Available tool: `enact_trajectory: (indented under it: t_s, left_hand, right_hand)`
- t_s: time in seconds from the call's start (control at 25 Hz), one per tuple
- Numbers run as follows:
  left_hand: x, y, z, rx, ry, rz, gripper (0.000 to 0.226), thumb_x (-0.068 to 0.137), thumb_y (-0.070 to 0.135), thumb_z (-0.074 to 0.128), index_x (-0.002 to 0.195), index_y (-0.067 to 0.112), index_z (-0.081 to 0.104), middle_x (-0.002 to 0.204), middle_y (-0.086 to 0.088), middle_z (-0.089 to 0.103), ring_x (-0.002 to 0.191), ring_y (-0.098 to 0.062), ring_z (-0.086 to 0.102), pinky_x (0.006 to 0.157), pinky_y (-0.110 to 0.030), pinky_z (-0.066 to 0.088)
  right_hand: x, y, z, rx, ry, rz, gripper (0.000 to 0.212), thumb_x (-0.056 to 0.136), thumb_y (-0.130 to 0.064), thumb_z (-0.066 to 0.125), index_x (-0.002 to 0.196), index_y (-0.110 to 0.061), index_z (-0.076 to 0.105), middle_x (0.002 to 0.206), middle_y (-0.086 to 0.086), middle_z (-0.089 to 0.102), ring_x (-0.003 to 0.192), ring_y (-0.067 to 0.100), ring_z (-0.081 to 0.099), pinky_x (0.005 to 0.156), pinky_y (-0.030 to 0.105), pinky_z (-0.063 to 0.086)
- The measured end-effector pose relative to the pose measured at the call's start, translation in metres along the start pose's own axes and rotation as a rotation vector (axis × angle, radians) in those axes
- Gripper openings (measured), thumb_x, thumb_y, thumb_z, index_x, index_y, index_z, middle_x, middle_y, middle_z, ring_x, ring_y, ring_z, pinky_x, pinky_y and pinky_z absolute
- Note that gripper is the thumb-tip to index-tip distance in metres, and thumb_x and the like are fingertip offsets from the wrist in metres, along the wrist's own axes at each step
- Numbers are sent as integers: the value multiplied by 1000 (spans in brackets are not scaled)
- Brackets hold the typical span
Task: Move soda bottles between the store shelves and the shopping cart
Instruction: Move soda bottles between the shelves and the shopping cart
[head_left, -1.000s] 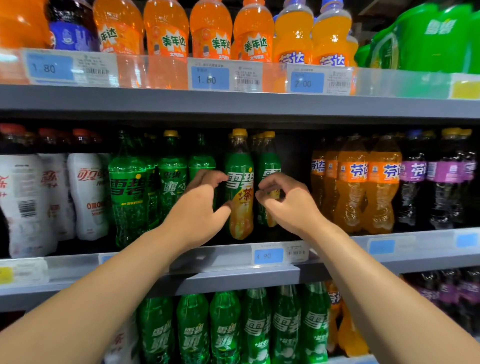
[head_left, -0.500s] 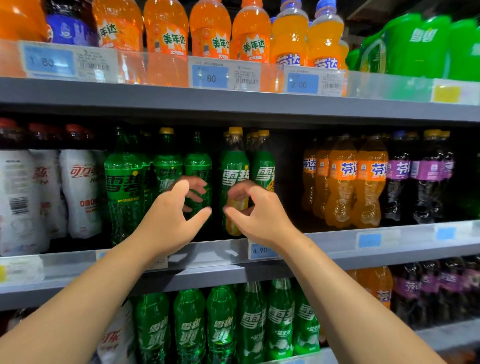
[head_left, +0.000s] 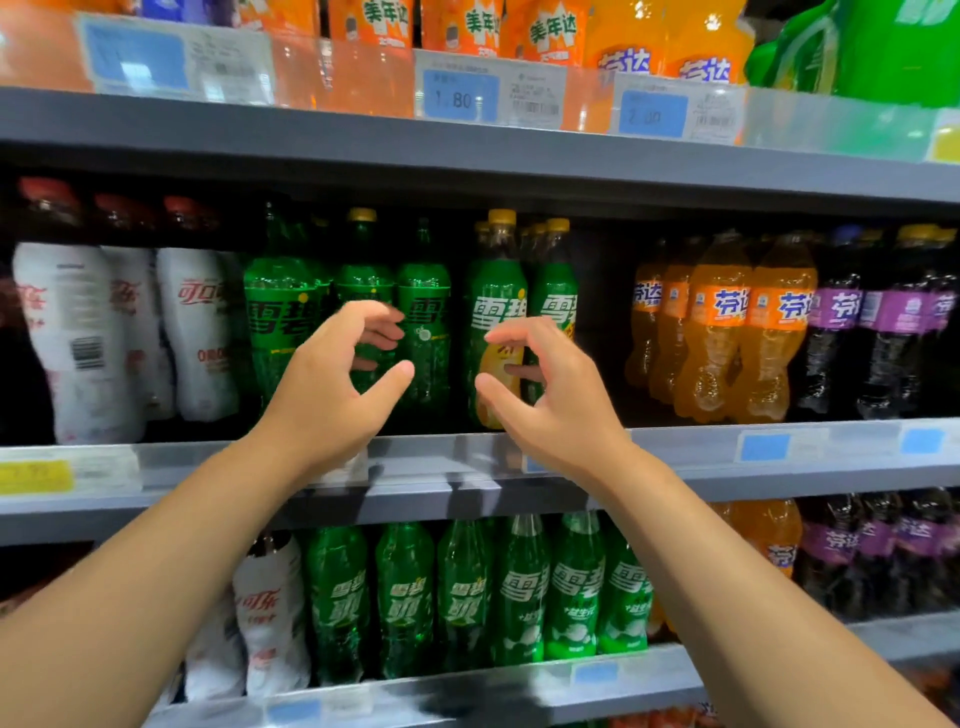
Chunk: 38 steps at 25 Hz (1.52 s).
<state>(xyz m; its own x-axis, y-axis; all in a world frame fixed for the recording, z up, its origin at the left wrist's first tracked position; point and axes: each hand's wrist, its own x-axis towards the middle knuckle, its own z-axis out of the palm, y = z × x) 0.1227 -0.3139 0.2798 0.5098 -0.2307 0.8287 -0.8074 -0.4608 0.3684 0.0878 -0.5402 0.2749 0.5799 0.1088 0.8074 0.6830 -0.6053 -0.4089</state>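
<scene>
Rows of soda bottles fill the store shelves. My left hand (head_left: 322, 395) is raised in front of the middle shelf, its fingers and thumb curved apart in a C, holding nothing. Through its gap shows a green soda bottle (head_left: 423, 291). My right hand (head_left: 561, 400) mirrors it a little to the right, also holding nothing, in front of a green bottle with a yellow cap (head_left: 496, 291) and a yellow lower label. Neither hand plainly touches a bottle. No shopping cart is in view.
White cola bottles (head_left: 197, 332) stand at the left of the middle shelf (head_left: 675, 457), orange (head_left: 722, 332) and purple soda bottles (head_left: 836, 332) at the right. Orange bottles line the top shelf; more green bottles (head_left: 519, 592) fill the lower one. Clear price rails front each shelf.
Both hands have shifted left along the middle shelf, from around the yellow-capped bottle to in front of it and its left neighbour. Their fingers have spread a little wider.
</scene>
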Motion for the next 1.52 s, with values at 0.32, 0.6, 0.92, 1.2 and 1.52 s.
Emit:
enact_trajectory:
  t_s: [0.32, 0.6, 0.92, 1.2, 1.52]
  left_hand:
    - [-109, -3, -138, 269, -74, 88, 49, 93, 33, 59, 136, 11, 55, 131, -1, 59, 123, -18, 56, 102, -38, 47]
    - [-289, -16, -317, 485, -120, -217, 54, 96, 43, 54, 143, 18, 49, 141, 6, 53, 133, -11, 48, 111, -28, 38]
    - [-441, 21, -498, 654, 60, -555, 51, 95, 44, 54, 140, 19, 51, 138, 10, 52, 131, -7, 48, 110, -13, 29]
    - [-525, 18, -578, 760, 141, -773, 47, 95, 32, 59, 139, 16, 52, 136, 4, 56, 129, -8, 50, 108, -24, 38]
    - [-608, -88, -652, 803, 24, -907, 47, 92, 22, 63, 135, 9, 50, 128, 1, 55, 119, -6, 50, 105, -11, 34]
  right_hand:
    - [-53, -102, 55, 93, -170, -48, 37, 95, -35, 62, 130, -22, 58, 129, -11, 57, 126, 5, 53, 104, 22, 46]
    - [-117, -235, 186, 273, -310, -87, 45, 91, -47, 60, 133, -32, 55, 134, -23, 52, 130, 0, 50, 102, 13, 41]
    - [-174, -390, 341, 580, -535, -141, 43, 91, -50, 55, 131, -33, 55, 134, -20, 51, 130, 10, 52, 104, 30, 44]
    - [-211, -454, 453, 713, -710, -133, 40, 92, -32, 63, 131, -25, 57, 132, -11, 55, 130, 8, 51, 104, 32, 47]
    - [-265, -485, 626, 883, -687, -38, 42, 91, -26, 64, 131, -18, 53, 133, -2, 51, 129, 18, 52, 102, 48, 50]
